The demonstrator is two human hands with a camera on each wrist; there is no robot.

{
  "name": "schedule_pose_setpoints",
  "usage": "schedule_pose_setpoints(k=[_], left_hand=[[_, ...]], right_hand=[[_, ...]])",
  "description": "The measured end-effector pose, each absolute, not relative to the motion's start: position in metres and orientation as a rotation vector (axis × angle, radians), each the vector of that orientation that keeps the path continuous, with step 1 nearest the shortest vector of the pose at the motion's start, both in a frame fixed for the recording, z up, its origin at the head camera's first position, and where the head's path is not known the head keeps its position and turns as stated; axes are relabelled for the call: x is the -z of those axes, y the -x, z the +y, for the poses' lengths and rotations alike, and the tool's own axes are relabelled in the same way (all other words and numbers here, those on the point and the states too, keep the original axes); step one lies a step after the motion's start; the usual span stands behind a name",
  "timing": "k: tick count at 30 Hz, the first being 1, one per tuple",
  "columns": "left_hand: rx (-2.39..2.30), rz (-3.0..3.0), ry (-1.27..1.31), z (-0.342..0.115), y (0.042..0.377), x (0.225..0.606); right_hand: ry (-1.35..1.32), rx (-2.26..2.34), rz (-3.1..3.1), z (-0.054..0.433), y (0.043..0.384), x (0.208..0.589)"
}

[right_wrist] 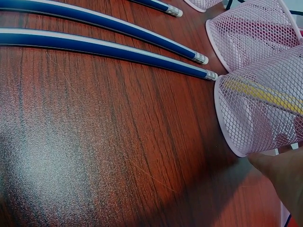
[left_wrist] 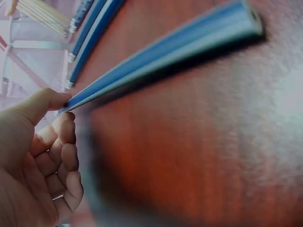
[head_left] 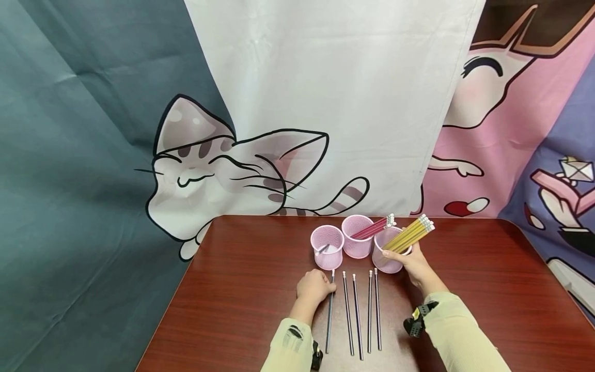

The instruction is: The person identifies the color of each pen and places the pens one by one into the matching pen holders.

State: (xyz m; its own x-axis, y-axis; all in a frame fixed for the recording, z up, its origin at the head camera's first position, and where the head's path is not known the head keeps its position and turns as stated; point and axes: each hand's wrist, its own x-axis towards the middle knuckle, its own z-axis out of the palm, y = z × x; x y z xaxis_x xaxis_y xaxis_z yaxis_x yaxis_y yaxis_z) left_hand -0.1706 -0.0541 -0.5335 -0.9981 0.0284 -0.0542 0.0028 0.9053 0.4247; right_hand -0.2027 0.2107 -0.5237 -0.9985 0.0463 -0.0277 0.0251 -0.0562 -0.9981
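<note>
My left hand (head_left: 313,285) pinches a blue pencil (left_wrist: 165,52) between thumb and index finger near its eraser end; the other fingers curl loosely. This pencil lies leftmost in a row, with several more blue pencils (head_left: 357,315) to its right. My right hand (head_left: 415,264) grips the right pink mesh pencil cup (right_wrist: 265,113), its thumb at the near side; its other fingers are mostly hidden. Yellow pencils (head_left: 409,233) lean rightward in that cup. Red pencils (head_left: 372,228) tilt in the middle cup (head_left: 357,248). The left cup (head_left: 328,261) holds one pencil (head_left: 322,250).
The three cups stand side by side toward the back of a reddish-brown wooden table (head_left: 232,299). Right behind the table's far edge hangs a cartoon-printed cloth (head_left: 362,103). Small black cameras are strapped to both wrists.
</note>
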Motion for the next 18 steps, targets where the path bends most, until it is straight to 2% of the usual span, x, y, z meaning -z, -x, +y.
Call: schedule_pose_setpoints(k=[18], left_hand=[[-1.036,2.901,-0.475,-0.032,0.162,0.465]], right_hand=[[0.127,-2.284,-2.156,0.211,0.203,0.522]])
